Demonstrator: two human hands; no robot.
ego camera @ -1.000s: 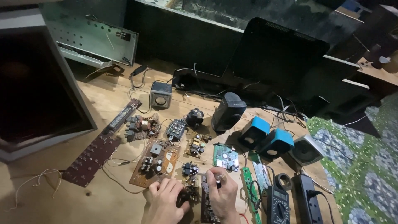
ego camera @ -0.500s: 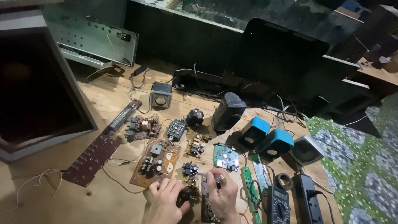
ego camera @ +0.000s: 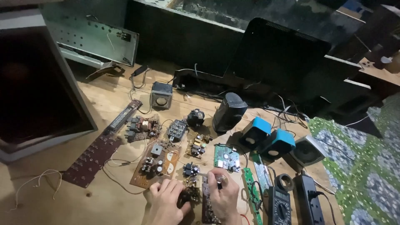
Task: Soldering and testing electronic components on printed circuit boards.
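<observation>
Left hand (ego camera: 166, 199) clamped over a small dark circuit board (ego camera: 192, 192) at the desk's (ego camera: 83, 204) near edge to steady it, right hand (ego camera: 223, 196) pinching a slim metal-tipped tool (ego camera: 219, 180) above it, beside a green board (ego camera: 227, 158).

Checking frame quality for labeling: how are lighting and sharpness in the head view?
Head view: dim, uneven light; wooden table lit, black monitor and background nearly featureless. Centre boards sharp; left hand and right hand at the bottom edge, cropped, slightly soft. No strong glare.
</observation>
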